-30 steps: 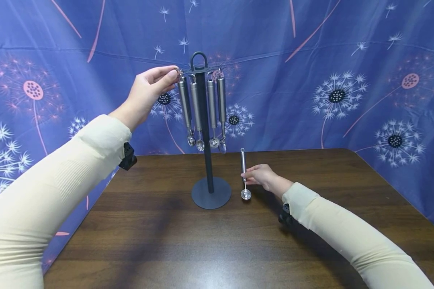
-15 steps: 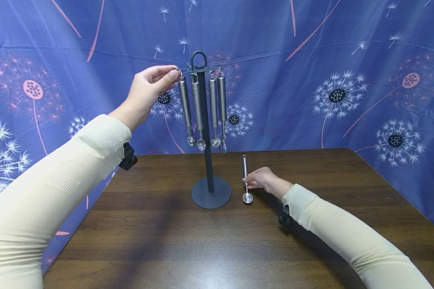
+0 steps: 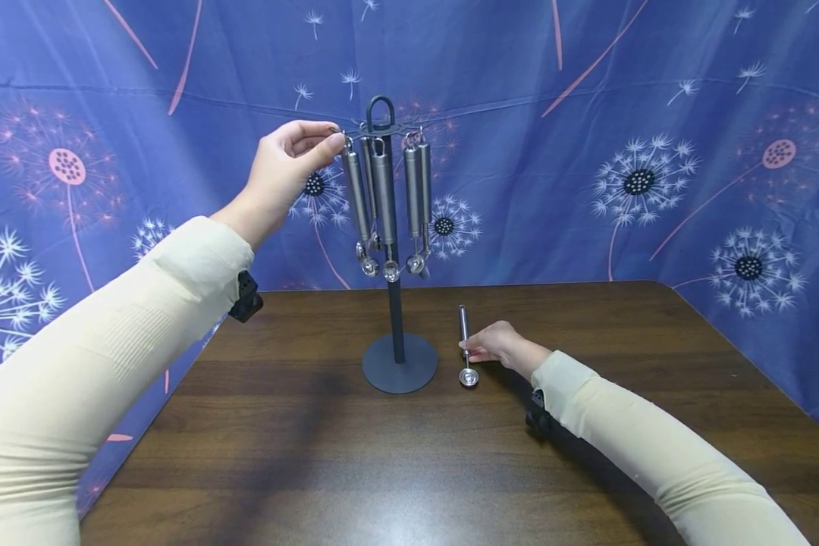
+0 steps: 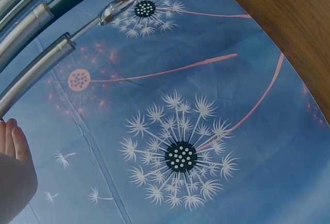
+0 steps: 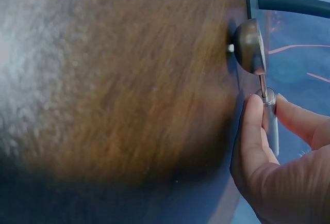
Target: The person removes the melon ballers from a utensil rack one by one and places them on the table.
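My left hand pinches the top of a dark utensil stand at its left end, where a hook sits; the fingertips partly hide the spot. From the stand's top hang several steel scoops, handles up and bowls down. To the right of its round base, my right hand grips a steel melon baller by the lower handle between thumb and fingers. Its bowl points toward me, low over the table. In the right wrist view, the melon baller shows its rounded back with a small pale nub.
A brown wooden table lies beneath, with the stand's round base toward its back. Behind hangs a blue curtain with dandelion prints. Both wrists carry small black cameras.
The stand's hanging scoops have shifted right and turned, bringing another handle into sight behind. My right hand has drawn the melon baller slightly lower and nearer. The left hand keeps its pinch.
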Demonstrator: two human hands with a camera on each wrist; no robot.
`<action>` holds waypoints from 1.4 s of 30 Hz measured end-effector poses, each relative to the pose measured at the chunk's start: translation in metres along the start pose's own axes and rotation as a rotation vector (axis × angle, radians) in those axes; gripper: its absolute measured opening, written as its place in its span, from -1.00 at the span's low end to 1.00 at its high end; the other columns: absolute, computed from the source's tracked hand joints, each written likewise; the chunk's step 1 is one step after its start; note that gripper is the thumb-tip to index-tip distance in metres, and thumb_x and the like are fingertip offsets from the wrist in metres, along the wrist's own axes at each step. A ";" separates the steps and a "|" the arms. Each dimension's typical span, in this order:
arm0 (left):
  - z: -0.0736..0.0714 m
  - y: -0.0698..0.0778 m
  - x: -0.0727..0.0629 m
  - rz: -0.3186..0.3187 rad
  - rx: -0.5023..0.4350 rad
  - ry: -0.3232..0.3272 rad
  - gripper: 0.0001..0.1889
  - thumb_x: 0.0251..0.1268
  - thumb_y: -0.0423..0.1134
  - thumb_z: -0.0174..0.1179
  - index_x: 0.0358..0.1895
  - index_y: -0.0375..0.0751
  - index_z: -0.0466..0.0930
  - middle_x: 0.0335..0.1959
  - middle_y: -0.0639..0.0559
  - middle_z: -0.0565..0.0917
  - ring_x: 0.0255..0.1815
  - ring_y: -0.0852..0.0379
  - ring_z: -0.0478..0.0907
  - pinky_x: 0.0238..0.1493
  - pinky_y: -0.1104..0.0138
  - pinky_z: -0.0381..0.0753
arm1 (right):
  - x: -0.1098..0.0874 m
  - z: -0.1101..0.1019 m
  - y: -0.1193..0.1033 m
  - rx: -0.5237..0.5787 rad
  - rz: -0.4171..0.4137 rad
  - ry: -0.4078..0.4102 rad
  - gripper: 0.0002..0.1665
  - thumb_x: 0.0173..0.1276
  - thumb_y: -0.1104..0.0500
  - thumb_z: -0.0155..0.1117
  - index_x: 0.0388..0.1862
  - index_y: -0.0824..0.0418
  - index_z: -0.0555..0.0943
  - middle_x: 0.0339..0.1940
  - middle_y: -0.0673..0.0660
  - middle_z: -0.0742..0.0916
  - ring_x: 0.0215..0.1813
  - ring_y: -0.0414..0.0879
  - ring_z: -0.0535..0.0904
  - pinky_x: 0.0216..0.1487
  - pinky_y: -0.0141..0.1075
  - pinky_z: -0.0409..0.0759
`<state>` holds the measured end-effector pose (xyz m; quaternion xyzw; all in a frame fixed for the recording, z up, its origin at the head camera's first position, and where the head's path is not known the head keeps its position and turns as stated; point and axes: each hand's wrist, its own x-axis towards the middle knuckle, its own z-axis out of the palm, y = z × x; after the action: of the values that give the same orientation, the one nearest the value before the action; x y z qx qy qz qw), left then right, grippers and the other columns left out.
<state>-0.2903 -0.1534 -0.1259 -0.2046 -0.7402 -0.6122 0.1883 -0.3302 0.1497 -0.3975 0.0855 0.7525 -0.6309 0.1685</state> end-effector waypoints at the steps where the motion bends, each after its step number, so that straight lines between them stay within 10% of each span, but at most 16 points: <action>1: 0.000 0.000 0.000 0.001 -0.001 0.001 -0.64 0.26 -0.17 0.31 0.08 -0.20 0.56 -0.15 0.16 0.69 -0.02 0.22 0.60 0.27 0.29 0.49 | 0.000 0.000 0.000 -0.001 0.006 0.001 -0.67 0.22 0.43 0.33 -0.09 0.55 0.46 -0.57 0.09 0.66 -0.55 -0.25 0.64 -0.36 -0.44 0.72; 17: 0.004 0.004 -0.002 0.001 0.000 0.019 -0.63 0.21 -0.17 0.35 0.04 -0.17 0.55 -0.17 0.17 0.68 -0.03 0.22 0.59 0.22 0.33 0.51 | 0.000 -0.002 -0.004 -0.023 0.058 -0.001 -0.35 0.24 0.40 0.35 0.21 0.65 0.31 -0.52 0.12 0.71 -0.52 -0.23 0.67 -0.32 -0.41 0.73; 27: 0.004 0.002 -0.004 -0.012 0.045 0.025 -0.60 0.21 -0.12 0.35 0.08 -0.15 0.55 -0.10 0.15 0.66 0.06 0.19 0.56 0.27 0.32 0.47 | -0.001 -0.003 -0.002 -0.048 0.072 -0.059 -0.78 0.23 0.40 0.35 -0.27 0.45 0.48 -0.63 0.11 0.68 -0.59 -0.20 0.64 -0.39 -0.42 0.72; 42: 0.005 0.000 -0.005 0.007 -0.014 0.039 -0.64 0.22 -0.16 0.34 0.05 -0.16 0.56 -0.08 0.13 0.67 0.01 0.21 0.59 0.23 0.33 0.50 | 0.001 -0.001 -0.002 -0.133 0.089 -0.071 -0.86 0.25 0.36 0.36 -0.39 0.40 0.56 -0.63 0.09 0.67 -0.61 -0.23 0.60 -0.42 -0.44 0.71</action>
<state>-0.2861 -0.1493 -0.1293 -0.1964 -0.7315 -0.6205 0.2035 -0.3322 0.1501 -0.3964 0.0851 0.7817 -0.5740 0.2285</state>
